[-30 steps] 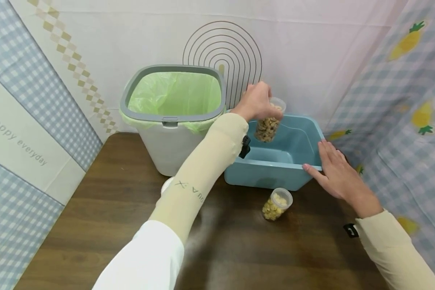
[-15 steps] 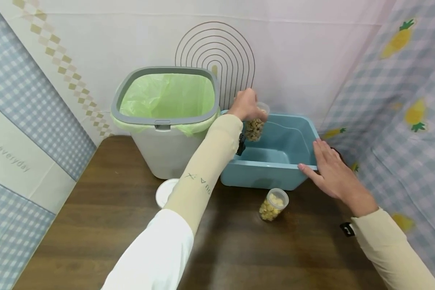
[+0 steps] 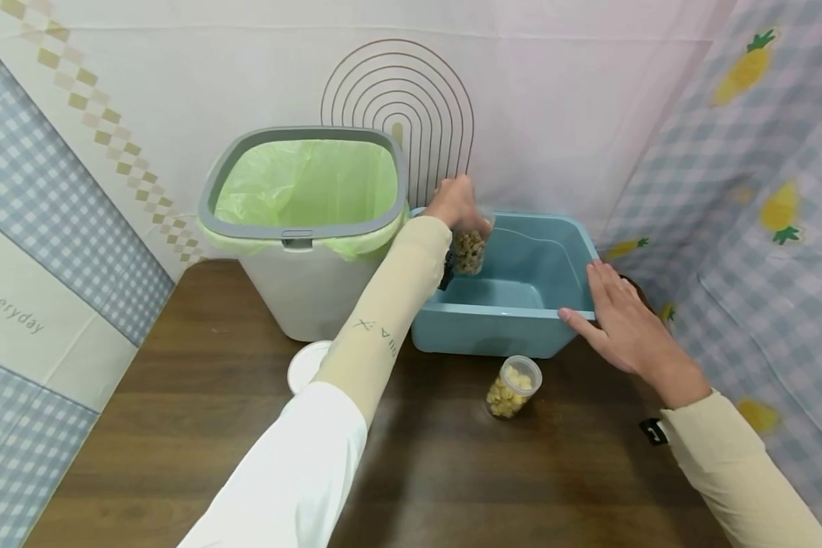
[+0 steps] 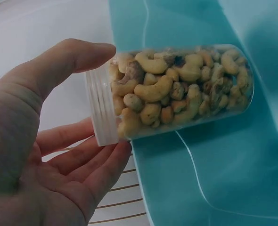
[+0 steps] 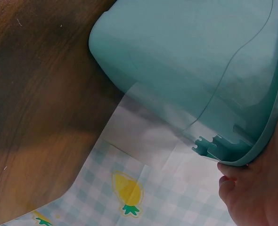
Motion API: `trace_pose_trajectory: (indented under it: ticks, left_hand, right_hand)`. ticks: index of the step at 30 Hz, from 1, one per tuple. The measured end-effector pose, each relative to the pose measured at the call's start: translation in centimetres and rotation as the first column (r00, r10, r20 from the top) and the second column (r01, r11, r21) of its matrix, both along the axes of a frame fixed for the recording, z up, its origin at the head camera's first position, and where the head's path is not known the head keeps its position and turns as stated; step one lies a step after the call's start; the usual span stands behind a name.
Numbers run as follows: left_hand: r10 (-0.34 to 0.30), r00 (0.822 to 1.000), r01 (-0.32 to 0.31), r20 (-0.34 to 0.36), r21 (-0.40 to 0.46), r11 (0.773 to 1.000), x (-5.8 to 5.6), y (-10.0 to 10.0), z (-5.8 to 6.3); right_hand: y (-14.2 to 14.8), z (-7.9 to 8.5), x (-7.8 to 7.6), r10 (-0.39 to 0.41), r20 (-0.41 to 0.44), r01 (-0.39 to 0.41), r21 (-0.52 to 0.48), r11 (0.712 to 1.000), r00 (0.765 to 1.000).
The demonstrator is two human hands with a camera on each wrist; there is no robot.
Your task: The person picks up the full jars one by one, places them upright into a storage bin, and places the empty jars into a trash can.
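My left hand (image 3: 457, 205) grips a clear plastic jar of cashews (image 4: 176, 94) near its ribbed rim. In the left wrist view the thumb lies on one side of the jar and the fingers on the other. The jar is inside the left part of a light blue bin (image 3: 493, 329), below rim height. My right hand (image 3: 623, 323) rests on the bin's right rim with fairly straight fingers. The right wrist view catches only part of that hand (image 5: 259, 193) at the bin's corner. In front of the bin stands a second clear jar (image 3: 510, 392) holding pale yellow pieces.
A white trash can (image 3: 294, 293) with a grey rim and green liner stands left of the bin. A round white object (image 3: 306, 367) is partly hidden by my left forearm. All stand on a dark wooden table (image 3: 199, 441), with patterned cloth behind and at the sides.
My left hand has moved left and lower, taking the cashew jar down into the left part of the bin. The right hand stays on the rim. The head view has shifted slightly.
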State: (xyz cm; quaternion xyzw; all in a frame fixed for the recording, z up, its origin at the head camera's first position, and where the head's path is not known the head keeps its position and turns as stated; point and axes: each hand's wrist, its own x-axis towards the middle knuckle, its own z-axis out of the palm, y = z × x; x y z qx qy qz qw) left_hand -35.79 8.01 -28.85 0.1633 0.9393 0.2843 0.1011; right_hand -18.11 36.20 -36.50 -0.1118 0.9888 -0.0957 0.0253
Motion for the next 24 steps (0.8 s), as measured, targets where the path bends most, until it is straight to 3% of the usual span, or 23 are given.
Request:
trace_pose_trajectory:
  ticks: [13, 24]
  left_hand:
    - [-0.122, 0.989, 0.134, 0.084, -0.154, 0.979, -0.4, -0.3, -1.0]
    - [-0.101, 0.989, 0.115, 0.108, -0.134, 0.984, 0.3, -0.3, -2.1]
  right_hand:
    - [-0.5, 0.1, 0.4, -0.009, 0.004, 0.009, -0.014, 1.0, 1.0]
    - [-0.6, 0.0, 0.4, -0.009, 0.002, 0.009, -0.019, 1.0, 1.0]
